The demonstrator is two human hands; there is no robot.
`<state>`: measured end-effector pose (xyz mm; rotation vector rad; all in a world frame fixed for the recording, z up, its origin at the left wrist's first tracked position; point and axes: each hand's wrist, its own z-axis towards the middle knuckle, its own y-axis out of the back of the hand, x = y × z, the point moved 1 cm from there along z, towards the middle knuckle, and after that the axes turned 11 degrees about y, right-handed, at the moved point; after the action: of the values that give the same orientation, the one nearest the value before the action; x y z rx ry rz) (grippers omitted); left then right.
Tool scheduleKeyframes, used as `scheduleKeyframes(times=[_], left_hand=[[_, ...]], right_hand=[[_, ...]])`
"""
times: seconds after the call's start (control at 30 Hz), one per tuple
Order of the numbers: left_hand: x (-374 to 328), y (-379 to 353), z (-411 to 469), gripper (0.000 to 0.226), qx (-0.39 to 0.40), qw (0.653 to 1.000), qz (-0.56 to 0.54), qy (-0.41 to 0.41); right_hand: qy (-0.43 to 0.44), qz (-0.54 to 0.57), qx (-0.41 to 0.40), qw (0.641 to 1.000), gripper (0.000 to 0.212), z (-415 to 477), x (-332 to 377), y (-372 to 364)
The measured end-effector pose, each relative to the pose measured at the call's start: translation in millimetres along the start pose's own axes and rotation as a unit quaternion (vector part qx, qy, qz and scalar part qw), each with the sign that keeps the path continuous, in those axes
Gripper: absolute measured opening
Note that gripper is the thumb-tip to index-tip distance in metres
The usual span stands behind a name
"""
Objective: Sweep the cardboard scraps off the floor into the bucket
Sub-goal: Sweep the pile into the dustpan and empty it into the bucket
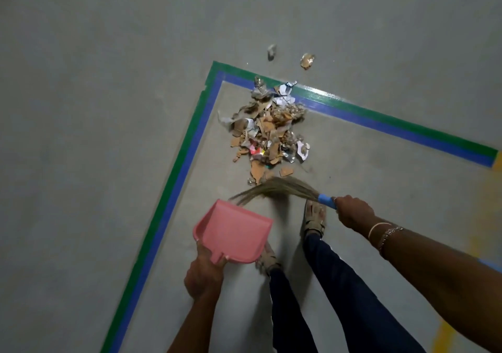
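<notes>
Since the scraps look light and loose, gentle strokes seem wise; right hand grips the broom handle; left hand grips the dustpan handle.

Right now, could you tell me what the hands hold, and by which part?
Left hand: pink plastic dustpan, by its handle. Right hand: straw broom, by its blue handle.

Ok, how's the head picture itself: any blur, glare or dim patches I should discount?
Head view: the lighting is dim and flat, with no hard shadows; the broom bristles are smeared by motion blur; the scrap pile is fairly sharp; a small glare streak sits on the green tape just right of the pile; the tape lines look nearly straight, so there is little visible bending.
</notes>
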<state>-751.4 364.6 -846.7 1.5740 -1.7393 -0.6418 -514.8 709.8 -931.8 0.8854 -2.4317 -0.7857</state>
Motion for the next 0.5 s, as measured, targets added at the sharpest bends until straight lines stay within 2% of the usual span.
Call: scheduleKeyframes(times=[0.23,0.4,0.5], left_hand=[[5.4,-10.0,-0.6,0.091,-0.005,1.000,0.013,-0.023],[7.1,6.1,-16.6,0.091,-0.001,0.999,0.016,-0.029],[4.5,18.4,-23.7,0.090,-0.002,0.999,0.018,-0.041]], right_hand=[[-0.043,0.057,-0.097,0.993,0.034,-25.6,-0.7,3.7],[-0.052,0.206,-0.116,0.970,0.042,-78.5,-18.2,2.3],[-0.056,0.280,-0.125,0.950,0.040,-112.8,-24.2,4.0]])
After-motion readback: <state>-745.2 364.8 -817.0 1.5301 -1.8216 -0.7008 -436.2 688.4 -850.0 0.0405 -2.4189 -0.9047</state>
